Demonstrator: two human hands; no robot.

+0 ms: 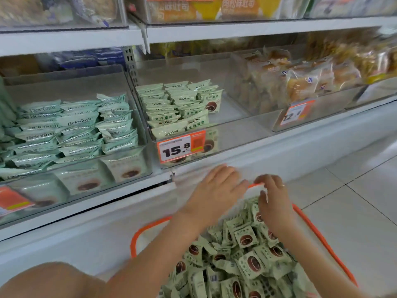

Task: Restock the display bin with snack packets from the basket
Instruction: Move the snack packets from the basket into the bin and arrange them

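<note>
The snack packets (247, 250) lay heaped loose in the orange-rimmed basket (322, 237) on the floor, pale green wrappers pointing every way, some face up, some on edge. The display bin (225, 134) they were meant for sat on the shelf above and behind, its left half stacked in neat rows, its right half bare, with the 15.8 price tag (181, 147) on its clear front wall.

The likeliest trouble, as I judged it, was a poor handful: the packets were slick and jumbled, so a grab from the far end of the heap could shed one or two over the basket's rim or onto the floor on the way up. A second risk lay at the bin, where packets dropped in carelessly could knock the standing rows askew or slide against the front wall.

The right hand (272, 203) hung over the far end of the heap, its fingers (263, 197) loosely curled and pointing down at the topmost packets, close to them or just touching; they held nothing that I could make out. The left hand (217, 188) was spread flat with its fingers apart, beyond the far rim of the basket, near the shelf's white ledge (279, 155) and clear of the packets.
</note>
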